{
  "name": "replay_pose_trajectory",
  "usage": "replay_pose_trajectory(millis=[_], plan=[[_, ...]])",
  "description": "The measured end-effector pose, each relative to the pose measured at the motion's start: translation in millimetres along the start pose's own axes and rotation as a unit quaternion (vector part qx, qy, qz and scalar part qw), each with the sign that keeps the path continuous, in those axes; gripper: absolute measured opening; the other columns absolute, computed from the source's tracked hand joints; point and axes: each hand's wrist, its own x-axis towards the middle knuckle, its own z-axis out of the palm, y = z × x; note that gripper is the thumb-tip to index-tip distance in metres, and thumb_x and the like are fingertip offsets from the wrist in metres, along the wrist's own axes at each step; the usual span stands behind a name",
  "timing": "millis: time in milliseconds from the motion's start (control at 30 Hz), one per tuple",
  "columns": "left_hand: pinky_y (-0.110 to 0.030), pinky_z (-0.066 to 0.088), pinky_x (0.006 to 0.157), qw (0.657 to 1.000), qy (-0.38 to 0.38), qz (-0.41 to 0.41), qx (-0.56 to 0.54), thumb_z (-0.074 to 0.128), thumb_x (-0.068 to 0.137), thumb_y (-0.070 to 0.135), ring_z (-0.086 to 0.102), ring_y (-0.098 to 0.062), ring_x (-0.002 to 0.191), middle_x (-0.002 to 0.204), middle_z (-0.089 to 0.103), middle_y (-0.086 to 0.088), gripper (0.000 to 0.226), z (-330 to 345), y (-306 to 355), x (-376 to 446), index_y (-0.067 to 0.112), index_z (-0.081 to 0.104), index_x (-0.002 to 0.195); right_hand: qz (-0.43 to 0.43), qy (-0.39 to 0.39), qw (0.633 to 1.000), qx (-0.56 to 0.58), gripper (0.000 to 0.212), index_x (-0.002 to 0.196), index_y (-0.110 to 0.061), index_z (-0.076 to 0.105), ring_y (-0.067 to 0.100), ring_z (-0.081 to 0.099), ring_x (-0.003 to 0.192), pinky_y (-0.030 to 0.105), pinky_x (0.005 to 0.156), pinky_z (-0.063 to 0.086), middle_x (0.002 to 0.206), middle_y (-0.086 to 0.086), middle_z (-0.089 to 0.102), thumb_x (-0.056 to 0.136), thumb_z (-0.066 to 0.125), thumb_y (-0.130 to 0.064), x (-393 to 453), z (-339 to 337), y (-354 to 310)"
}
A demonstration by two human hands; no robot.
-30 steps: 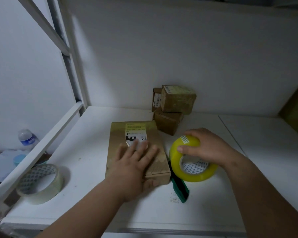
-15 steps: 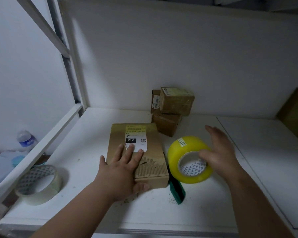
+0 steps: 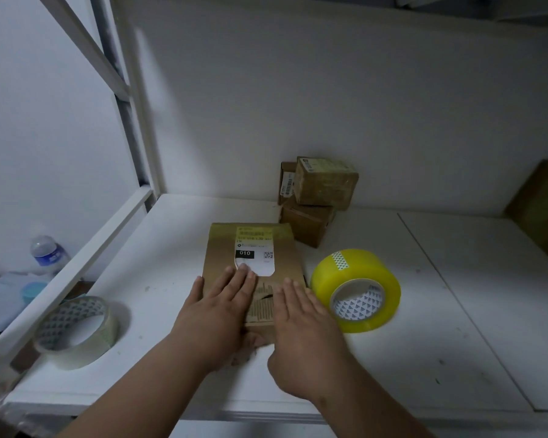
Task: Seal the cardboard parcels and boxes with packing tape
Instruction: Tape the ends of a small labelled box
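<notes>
A clear roll of packing tape (image 3: pixel 76 331) lies at the white table's (image 3: pixel 456 311) left edge. The left hand (image 3: pixel 215 314) and right hand (image 3: pixel 301 330) press flat, fingers straight, on the flat brown cardboard parcel (image 3: pixel 253 257), gripping nothing. Right of it stands the yellow tape roll (image 3: pixel 356 289), unheld; a nudge could roll it away.

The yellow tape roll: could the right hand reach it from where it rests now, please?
Probably yes. The right hand lies flat on the parcel, and the yellow tape roll stands just beside it with nothing between them.
</notes>
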Motion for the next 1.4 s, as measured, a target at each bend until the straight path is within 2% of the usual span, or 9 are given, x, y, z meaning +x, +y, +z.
replay_pose_trajectory(millis=[100, 200, 300, 467, 600, 800, 1100, 1300, 1400], plan=[[-0.046, -0.005, 0.120, 1.000, 0.023, -0.001, -0.008, 0.026, 0.087, 0.073, -0.030, -0.011, 0.138, 0.148, -0.039, 0.008, 0.090, -0.7, 0.1, -3.1, 0.028, -0.033, 0.139, 0.023, 0.055, 0.998, -0.004, 0.080, 0.151, 0.003, 0.024, 0.035, 0.019, 0.149, 0.040, 0.117, -0.015, 0.159, 0.027, 0.017, 0.082, 0.050, -0.030, -1.7, 6.0, -2.8], [-0.041, 0.002, 0.118, 0.998, 0.060, -0.016, -0.025, 0.013, 0.075, 0.081, -0.015, -0.016, 0.147, 0.156, -0.027, 0.005, 0.098, 12.2, -2.4, -7.3, 0.027, -0.018, 0.150, 0.056, 0.048, 0.997, 0.016, 0.082, 0.124, 0.007, 0.062, 0.037, 0.057, 0.124, 0.047, 0.117, 0.009, 0.133, 0.029, 0.056, 0.054, 0.060, -0.036, -6.6, 16.2, -8.0], [-0.042, 0.025, 0.111, 0.994, 0.096, -0.022, -0.048, 0.019, 0.073, 0.081, 0.032, -0.025, 0.145, 0.159, 0.022, -0.003, 0.101, 16.6, -0.8, -11.1, 0.020, 0.032, 0.152, 0.077, 0.040, 0.996, 0.002, 0.081, 0.129, 0.010, 0.056, 0.042, 0.049, 0.131, 0.049, 0.119, 0.000, 0.139, 0.033, 0.048, 0.061, 0.056, -0.033, -10.0, 20.6, -12.9], [-0.032, -0.008, 0.115, 0.996, 0.065, -0.020, -0.050, -0.003, 0.060, 0.083, -0.017, -0.011, 0.147, 0.154, -0.025, 0.010, 0.108, 14.8, -4.9, -7.5, 0.025, -0.018, 0.151, 0.068, 0.027, 0.995, -0.063, 0.077, 0.154, 0.001, 0.001, 0.031, -0.001, 0.152, 0.049, 0.110, -0.024, 0.162, 0.025, -0.003, 0.096, 0.035, -0.036, -5.3, 1.8, -11.4], [-0.053, 0.016, 0.115, 0.990, 0.132, -0.010, -0.048, 0.030, 0.076, 0.069, 0.028, -0.025, 0.146, 0.160, 0.028, -0.001, 0.089, 18.0, 1.4, -16.8, 0.023, 0.032, 0.153, 0.070, 0.069, 0.995, -0.027, 0.078, 0.146, 0.001, 0.041, 0.036, 0.030, 0.145, 0.051, 0.115, -0.020, 0.154, 0.026, 0.033, 0.076, 0.040, -0.035, -10.5, 11.4, -15.9], [-0.035, 0.045, 0.102, 0.989, 0.128, 0.055, -0.050, 0.040, 0.081, 0.049, 0.057, -0.011, 0.125, 0.134, 0.062, 0.007, 0.059, 21.2, 2.4, -14.7, 0.027, 0.062, 0.131, 0.028, 0.059, 0.998, -0.017, 0.075, 0.138, -0.006, 0.054, 0.030, 0.045, 0.137, 0.054, 0.118, 0.000, 0.145, 0.018, 0.049, 0.067, 0.052, -0.030, -5.7, 14.4, -17.1], [-0.031, 0.040, 0.108, 0.989, 0.105, -0.005, -0.102, -0.025, 0.054, 0.091, -0.008, -0.006, 0.147, 0.157, -0.002, 0.023, 0.115, 28.9, -18.3, -16.2, 0.046, 0.014, 0.153, 0.062, 0.097, 0.993, -0.027, 0.077, 0.116, -0.001, 0.070, 0.038, 0.067, 0.107, 0.051, 0.102, 0.024, 0.120, 0.026, 0.066, 0.043, 0.080, -0.024, -9.8, 24.1, -6.4], [-0.029, 0.040, 0.107, 0.985, 0.108, -0.015, -0.136, -0.009, 0.059, 0.088, -0.015, 0.001, 0.139, 0.158, 0.001, 0.023, 0.106, 21.0, -13.9, -21.4, 0.045, 0.017, 0.153, 0.051, 0.105, 0.993, -0.014, 0.086, 0.130, -0.011, 0.062, 0.027, 0.058, 0.125, 0.052, 0.100, 0.025, 0.138, 0.014, 0.057, 0.051, 0.085, -0.034, -18.3, 32.0, 3.2], [-0.024, 0.038, 0.107, 0.983, 0.123, -0.021, -0.133, -0.018, 0.057, 0.092, -0.017, 0.004, 0.139, 0.149, -0.007, 0.030, 0.109, 19.2, -13.3, -23.9, 0.048, 0.017, 0.151, -0.015, 0.234, 0.972, 0.020, 0.067, 0.133, -0.023, 0.057, 0.022, 0.042, 0.140, 0.054, 0.102, 0.025, 0.152, 0.004, 0.043, 0.067, 0.067, -0.027, -31.4, 21.4, 7.0]])
